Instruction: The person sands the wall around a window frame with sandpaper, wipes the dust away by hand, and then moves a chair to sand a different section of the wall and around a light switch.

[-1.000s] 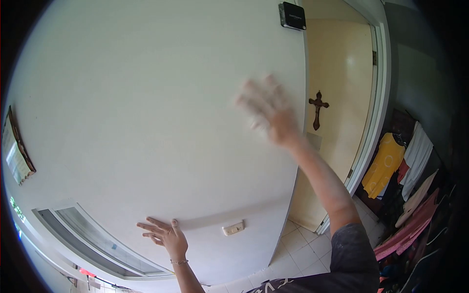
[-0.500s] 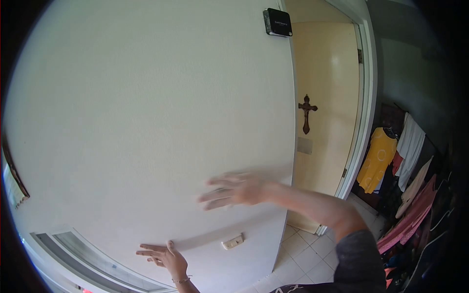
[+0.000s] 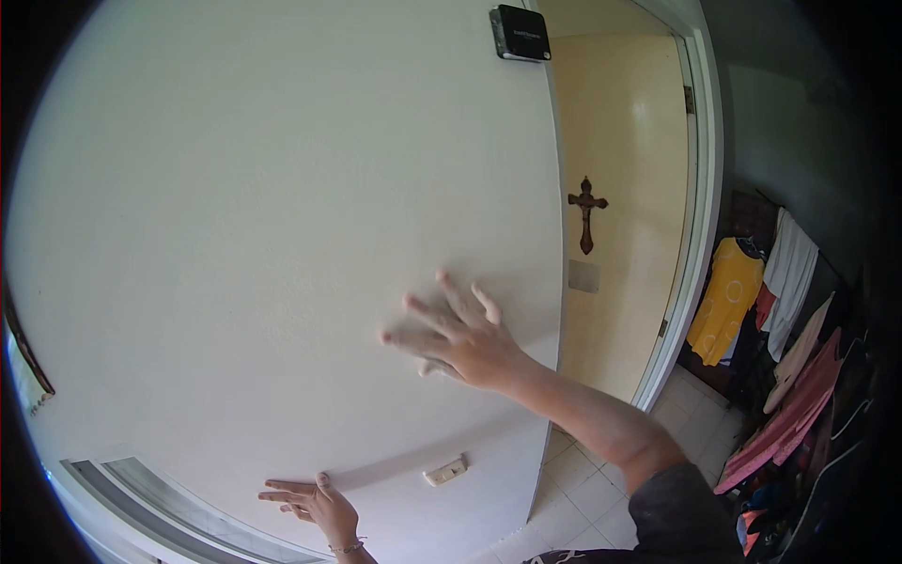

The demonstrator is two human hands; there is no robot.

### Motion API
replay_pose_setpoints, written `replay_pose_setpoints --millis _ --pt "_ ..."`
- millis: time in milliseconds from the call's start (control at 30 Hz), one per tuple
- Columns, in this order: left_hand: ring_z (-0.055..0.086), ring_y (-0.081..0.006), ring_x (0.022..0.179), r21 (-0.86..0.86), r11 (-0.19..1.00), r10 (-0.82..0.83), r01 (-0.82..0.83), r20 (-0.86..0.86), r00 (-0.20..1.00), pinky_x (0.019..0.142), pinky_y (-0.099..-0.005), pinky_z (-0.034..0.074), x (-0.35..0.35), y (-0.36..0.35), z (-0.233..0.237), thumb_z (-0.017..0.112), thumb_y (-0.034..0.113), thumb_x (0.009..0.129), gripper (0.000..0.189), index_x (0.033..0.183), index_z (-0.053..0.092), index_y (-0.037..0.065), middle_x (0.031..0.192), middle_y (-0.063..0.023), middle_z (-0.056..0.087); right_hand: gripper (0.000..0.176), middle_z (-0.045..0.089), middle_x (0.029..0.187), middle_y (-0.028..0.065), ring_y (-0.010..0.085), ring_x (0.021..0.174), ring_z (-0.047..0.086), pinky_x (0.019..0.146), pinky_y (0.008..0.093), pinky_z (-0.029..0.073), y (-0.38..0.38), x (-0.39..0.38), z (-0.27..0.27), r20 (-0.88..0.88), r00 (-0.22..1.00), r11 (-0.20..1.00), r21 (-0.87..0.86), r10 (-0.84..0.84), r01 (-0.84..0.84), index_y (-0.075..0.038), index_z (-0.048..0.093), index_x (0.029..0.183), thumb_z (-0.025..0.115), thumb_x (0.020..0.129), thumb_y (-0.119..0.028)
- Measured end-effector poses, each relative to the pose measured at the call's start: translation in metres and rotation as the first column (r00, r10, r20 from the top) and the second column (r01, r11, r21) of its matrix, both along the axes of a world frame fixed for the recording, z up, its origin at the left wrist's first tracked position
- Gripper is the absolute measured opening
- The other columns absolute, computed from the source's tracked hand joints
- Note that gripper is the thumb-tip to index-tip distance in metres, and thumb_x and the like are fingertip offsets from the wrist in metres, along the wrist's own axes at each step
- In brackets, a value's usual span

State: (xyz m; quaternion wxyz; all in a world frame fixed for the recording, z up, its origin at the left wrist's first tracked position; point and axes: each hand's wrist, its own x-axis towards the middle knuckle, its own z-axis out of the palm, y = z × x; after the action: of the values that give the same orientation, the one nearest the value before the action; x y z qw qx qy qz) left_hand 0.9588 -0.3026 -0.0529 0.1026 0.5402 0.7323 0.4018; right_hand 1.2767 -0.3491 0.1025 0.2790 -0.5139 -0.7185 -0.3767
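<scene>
My right hand (image 3: pixel 465 338) is spread flat against the pale wall (image 3: pixel 282 207), its fingers apart and slightly blurred, pointing up and to the left. It holds nothing. Lower down, my left hand (image 3: pixel 318 506) is open too, fingers stretched leftward and thumb raised, close to the same wall, with a bracelet (image 3: pixel 346 547) around its wrist. A white wall switch plate (image 3: pixel 445 471) sits between the two arms, below the right hand.
A black box (image 3: pixel 520 34) is mounted high at the wall's right edge. Beyond it stands a cream door (image 3: pixel 625 122) bearing a dark crucifix (image 3: pixel 587 214). Clothes, including a yellow garment (image 3: pixel 725 301), hang at right. A white-framed window (image 3: pixel 178 508) lies lower left.
My right hand has swung upward on the wall, and its fingers now point higher and spread wider. My left hand has stayed nearly in place. The view has shifted slightly.
</scene>
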Motion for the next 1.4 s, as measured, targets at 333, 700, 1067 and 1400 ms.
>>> replay_pose_setpoints --millis 333,700,1067,1400 --pt "0.000 -0.0604 0.147 0.061 0.998 -0.035 0.032 0.057 0.998 0.120 -0.0628 0.006 0.000 0.000 -0.008 0.037 0.064 0.097 0.098 0.158 -0.020 0.012 0.162 -0.0235 -0.028 0.069 0.015 0.169 -0.0035 0.0412 0.155 0.004 0.112 0.0745 0.002 -0.011 0.060 0.107 -0.491 0.815 0.706 0.455 -0.309 0.542 -0.040 0.034 0.155 0.064 0.094 -0.033" --pt "-0.002 -0.0660 0.143 0.011 1.000 -0.026 0.026 0.027 0.999 0.118 -0.0653 0.009 -0.007 0.003 -0.002 0.044 0.041 0.099 0.093 0.157 -0.021 0.010 0.161 -0.0241 -0.031 0.055 0.044 0.156 -0.0053 0.0206 0.142 0.043 0.120 0.0369 0.036 0.036 -0.065 -0.071 0.429 0.832 0.923 -0.009 0.351 -0.385 -0.023 0.048 0.149 0.060 0.095 -0.017" --pt "-0.005 -0.0681 0.142 0.042 0.997 -0.063 0.062 0.029 0.998 0.117 -0.0676 0.009 -0.006 -0.001 -0.004 0.041 0.048 0.101 0.094 0.156 -0.020 0.002 0.159 -0.0274 -0.031 0.056 0.038 0.160 0.0099 0.0415 0.150 0.024 0.122 0.0588 0.022 0.019 0.016 0.055 -0.461 0.879 0.745 0.627 0.122 0.225 -0.013 0.050 0.148 0.051 0.093 0.001" --pt "-0.004 -0.0688 0.141 0.075 0.996 -0.041 0.041 -0.007 0.999 0.118 -0.0667 0.006 -0.013 0.007 -0.015 0.042 0.053 0.100 0.095 0.157 -0.024 0.013 0.160 -0.0228 -0.032 0.056 0.032 0.163 -0.0008 0.0359 0.153 0.020 0.124 0.0546 0.023 0.018 0.014 0.025 0.310 0.942 0.941 0.263 0.128 -0.214 -0.022 0.048 0.149 0.058 0.095 -0.014"
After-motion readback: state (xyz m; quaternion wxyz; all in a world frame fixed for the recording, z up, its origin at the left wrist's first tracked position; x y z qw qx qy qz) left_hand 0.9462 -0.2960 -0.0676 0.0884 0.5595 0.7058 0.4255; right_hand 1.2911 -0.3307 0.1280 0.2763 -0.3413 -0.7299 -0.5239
